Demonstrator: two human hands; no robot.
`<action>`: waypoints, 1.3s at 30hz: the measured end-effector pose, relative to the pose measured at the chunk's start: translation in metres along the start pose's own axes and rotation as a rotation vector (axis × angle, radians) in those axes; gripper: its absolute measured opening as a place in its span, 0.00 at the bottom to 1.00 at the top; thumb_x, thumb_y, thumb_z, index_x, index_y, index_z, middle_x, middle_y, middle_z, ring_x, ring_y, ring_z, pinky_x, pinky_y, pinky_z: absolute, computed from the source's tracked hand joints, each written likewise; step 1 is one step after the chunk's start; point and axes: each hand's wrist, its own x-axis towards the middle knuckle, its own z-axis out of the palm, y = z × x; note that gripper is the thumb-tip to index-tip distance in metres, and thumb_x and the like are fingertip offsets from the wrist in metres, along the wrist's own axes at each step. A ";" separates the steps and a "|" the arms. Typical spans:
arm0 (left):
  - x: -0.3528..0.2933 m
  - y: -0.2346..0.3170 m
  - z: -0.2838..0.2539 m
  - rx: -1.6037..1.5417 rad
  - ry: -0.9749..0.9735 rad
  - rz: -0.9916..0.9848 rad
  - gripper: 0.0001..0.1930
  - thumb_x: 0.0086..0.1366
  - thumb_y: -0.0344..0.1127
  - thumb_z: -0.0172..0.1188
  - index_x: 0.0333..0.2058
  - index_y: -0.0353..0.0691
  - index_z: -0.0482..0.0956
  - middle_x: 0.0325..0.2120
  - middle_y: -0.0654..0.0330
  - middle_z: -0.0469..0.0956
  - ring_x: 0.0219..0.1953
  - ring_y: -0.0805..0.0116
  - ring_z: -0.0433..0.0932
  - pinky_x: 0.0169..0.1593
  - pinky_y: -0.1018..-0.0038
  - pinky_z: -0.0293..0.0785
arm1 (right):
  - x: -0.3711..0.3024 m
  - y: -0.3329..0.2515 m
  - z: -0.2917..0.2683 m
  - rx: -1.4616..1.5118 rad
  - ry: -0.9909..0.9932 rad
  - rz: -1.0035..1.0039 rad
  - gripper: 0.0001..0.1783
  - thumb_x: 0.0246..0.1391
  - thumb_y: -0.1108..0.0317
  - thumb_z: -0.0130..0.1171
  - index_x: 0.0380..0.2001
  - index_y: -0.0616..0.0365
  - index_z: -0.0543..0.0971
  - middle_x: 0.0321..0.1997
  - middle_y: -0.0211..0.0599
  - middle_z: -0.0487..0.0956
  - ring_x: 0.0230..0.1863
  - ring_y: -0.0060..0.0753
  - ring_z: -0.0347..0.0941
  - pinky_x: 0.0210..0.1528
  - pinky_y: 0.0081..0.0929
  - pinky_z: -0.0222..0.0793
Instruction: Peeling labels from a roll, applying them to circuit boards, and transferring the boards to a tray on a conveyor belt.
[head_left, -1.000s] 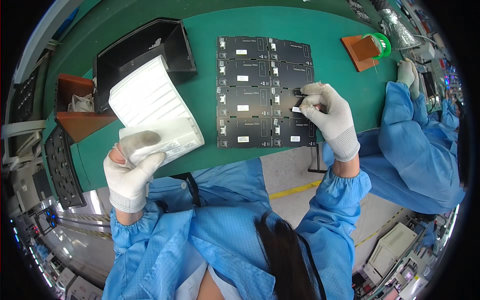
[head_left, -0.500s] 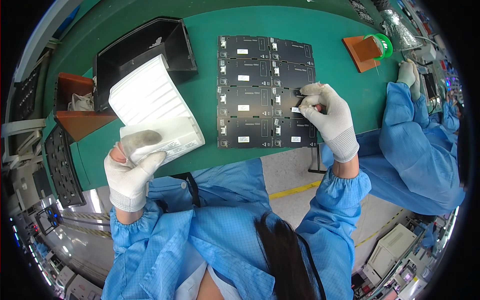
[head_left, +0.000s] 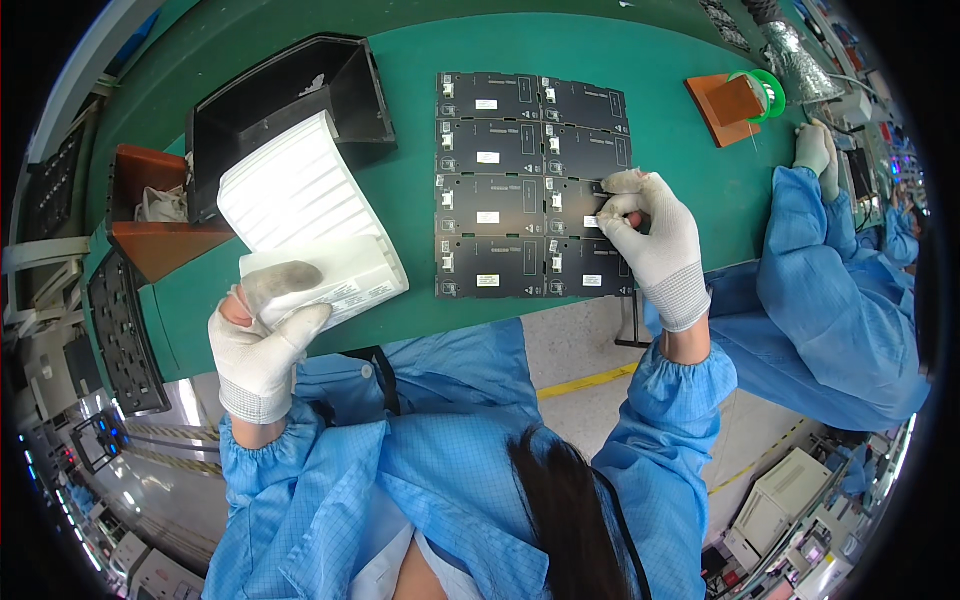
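Note:
A panel of black circuit boards in two columns lies on the green table mat. White labels show on the left-column boards and on the nearest right-column board. My right hand, in a white glove with some bare fingertips, is over the right column. Its thumb and fingers pinch together at the edge of a small white label, which lies against the second-nearest board. At the left, my gloved left hand grips a curled sheet of white labels, thumb and fingers closed on its near folded part.
A black bin stands behind the label sheet, with a brown box beside it. At the far right are a brown block stand with a green spool and another person's gloved hand. The green table ends near my body.
My right wrist has shifted slightly left and nearer to me, with the fingertips still at the same board. My left hand and the label sheet stay practically where they were.

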 end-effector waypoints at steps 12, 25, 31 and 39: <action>0.003 0.017 0.006 -0.012 -0.097 -0.018 0.17 0.54 0.24 0.68 0.44 0.33 0.82 0.38 0.58 0.83 0.40 0.72 0.80 0.46 0.78 0.76 | -0.015 -0.020 0.012 -0.608 0.270 -0.306 0.30 0.44 0.73 0.64 0.54 0.56 0.73 0.51 0.48 0.73 0.52 0.53 0.69 0.54 0.43 0.64; -0.007 0.020 0.004 0.005 -0.163 0.084 0.14 0.57 0.23 0.65 0.44 0.33 0.81 0.42 0.55 0.82 0.45 0.69 0.81 0.50 0.75 0.77 | -0.017 -0.125 0.087 -0.009 0.031 -0.801 0.20 0.39 0.77 0.68 0.41 0.57 0.80 0.37 0.37 0.79 0.42 0.43 0.73 0.46 0.35 0.63; -0.006 0.022 0.006 0.023 -0.167 0.086 0.14 0.58 0.23 0.65 0.44 0.34 0.81 0.42 0.56 0.82 0.45 0.67 0.81 0.51 0.74 0.77 | -0.018 -0.125 0.089 -0.055 0.089 -0.822 0.20 0.38 0.76 0.69 0.40 0.56 0.80 0.34 0.35 0.77 0.40 0.42 0.73 0.45 0.35 0.63; -0.001 0.021 0.008 0.019 -0.173 0.073 0.15 0.57 0.23 0.66 0.45 0.35 0.81 0.41 0.57 0.83 0.44 0.69 0.81 0.49 0.75 0.76 | -0.021 -0.114 0.069 0.484 0.014 -0.360 0.17 0.48 0.81 0.62 0.44 0.65 0.77 0.33 0.32 0.78 0.38 0.28 0.73 0.45 0.25 0.69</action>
